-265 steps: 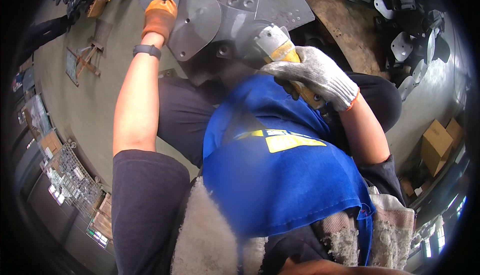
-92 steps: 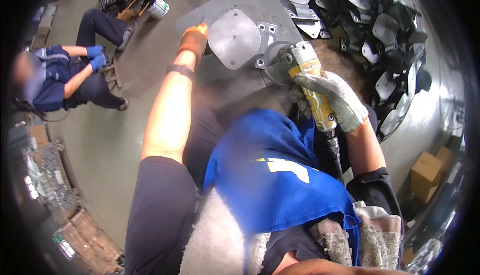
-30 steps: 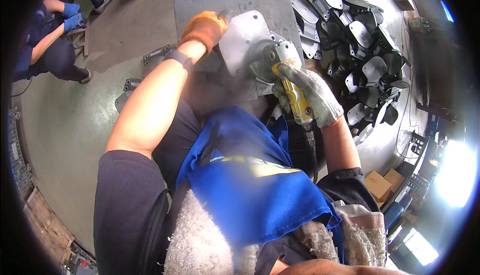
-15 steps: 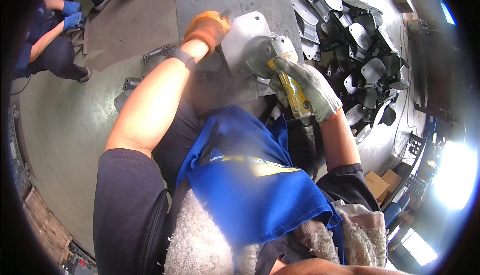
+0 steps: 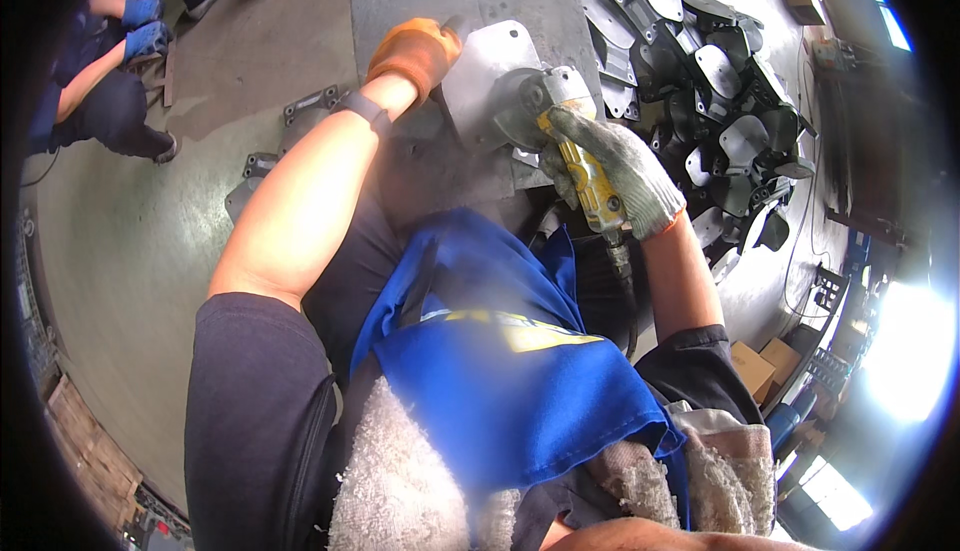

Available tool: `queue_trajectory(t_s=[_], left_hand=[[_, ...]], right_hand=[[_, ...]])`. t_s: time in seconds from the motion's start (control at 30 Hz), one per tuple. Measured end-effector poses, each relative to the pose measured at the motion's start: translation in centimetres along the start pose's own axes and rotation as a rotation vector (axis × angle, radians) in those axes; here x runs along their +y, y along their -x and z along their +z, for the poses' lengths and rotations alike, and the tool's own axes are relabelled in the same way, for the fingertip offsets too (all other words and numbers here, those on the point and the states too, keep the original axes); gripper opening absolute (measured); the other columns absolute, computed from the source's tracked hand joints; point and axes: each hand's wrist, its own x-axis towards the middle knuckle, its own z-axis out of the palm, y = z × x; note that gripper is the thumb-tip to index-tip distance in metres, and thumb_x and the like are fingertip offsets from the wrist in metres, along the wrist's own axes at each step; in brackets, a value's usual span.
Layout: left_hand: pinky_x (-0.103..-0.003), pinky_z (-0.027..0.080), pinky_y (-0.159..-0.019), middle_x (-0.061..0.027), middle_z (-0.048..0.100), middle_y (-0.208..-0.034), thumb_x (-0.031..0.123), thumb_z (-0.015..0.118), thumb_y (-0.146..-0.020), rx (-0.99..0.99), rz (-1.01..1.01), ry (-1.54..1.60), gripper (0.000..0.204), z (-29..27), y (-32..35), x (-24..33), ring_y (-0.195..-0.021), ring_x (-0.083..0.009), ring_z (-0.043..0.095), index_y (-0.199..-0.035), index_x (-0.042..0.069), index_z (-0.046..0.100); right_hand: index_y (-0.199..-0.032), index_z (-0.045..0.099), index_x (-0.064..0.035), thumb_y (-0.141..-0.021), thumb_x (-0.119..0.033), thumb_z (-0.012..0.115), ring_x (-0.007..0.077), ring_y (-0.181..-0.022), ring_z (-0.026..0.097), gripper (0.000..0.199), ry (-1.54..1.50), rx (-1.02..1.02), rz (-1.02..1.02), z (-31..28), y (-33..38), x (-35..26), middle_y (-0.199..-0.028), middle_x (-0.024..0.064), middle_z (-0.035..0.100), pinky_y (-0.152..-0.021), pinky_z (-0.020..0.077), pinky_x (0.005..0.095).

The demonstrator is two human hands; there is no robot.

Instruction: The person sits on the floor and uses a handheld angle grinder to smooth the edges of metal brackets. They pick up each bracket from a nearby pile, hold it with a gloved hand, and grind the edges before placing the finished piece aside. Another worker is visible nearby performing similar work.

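My left hand (image 5: pixel 412 54), in an orange work glove, is closed on the left edge of a flat grey metal plate (image 5: pixel 490 56) with a small hole near its far corner. In my right hand (image 5: pixel 622 166), which wears a grey knit glove, is a yellow angle grinder (image 5: pixel 590 179). The fingers wrap round its body, and a hose or cord runs back from its rear end toward me. The grinder's round disc (image 5: pixel 517 109) lies over the plate's right side, seemingly against its surface. The plate's underside is hidden.
Dark sheets (image 5: pixel 415 1) lie under the work. A large heap of metal brackets (image 5: pixel 725 101) covers the floor at right. A few more brackets (image 5: pixel 262 165) lie left of my forearm. Another person's blue-gloved hands (image 5: pixel 145 41) work at far left. Cardboard boxes (image 5: pixel 752 369) stand at right.
The grinder's head has shifted very slightly up and to the left over the plate. My left hand keeps its hold in the same place.
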Motion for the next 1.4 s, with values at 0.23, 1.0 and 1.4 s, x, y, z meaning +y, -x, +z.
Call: queue_trajectory(t_s=[0.23,1.0,1.4], left_hand=[[-0.047,0.053,-0.096,-0.0205,0.073,-0.120,0.036,0.048,-0.097,-0.014,-0.011,0.026,0.044,0.0,0.0,0.1,-0.112,-0.0430,0.067,-0.116,0.008,0.075],[-0.048,0.052,-0.100,-0.0189,0.073,-0.120,0.039,0.049,-0.096,-0.022,0.001,-0.009,0.045,0.7,-0.9,-0.3,-0.116,-0.0433,0.066,-0.117,0.009,0.075],[-0.049,0.051,-0.100,-0.0197,0.072,-0.122,0.040,0.050,-0.096,0.016,0.005,-0.014,0.045,1.0,-1.0,-0.7,-0.115,-0.0440,0.066,-0.118,0.010,0.076]], right_hand=[[-0.113,0.067,-0.0013,-0.093,-0.043,0.077,0.0127,-0.063,0.066,0.047,0.108,-0.022,-0.185,-0.3,-1.4,0.2,-0.085,0.0068,0.070,-0.053,0.0542,0.0242],[-0.127,0.069,-0.0026,-0.103,-0.041,0.059,0.0110,-0.073,0.067,0.046,0.093,-0.030,-0.025,-1.2,2.4,2.4,-0.090,0.0060,0.071,-0.062,0.0542,0.0259],[-0.105,0.070,-0.0008,-0.095,-0.041,0.075,0.0115,-0.063,0.066,0.041,0.006,-0.016,0.072,1.4,1.6,0.6,-0.085,0.0066,0.071,-0.057,0.0533,0.0249]])
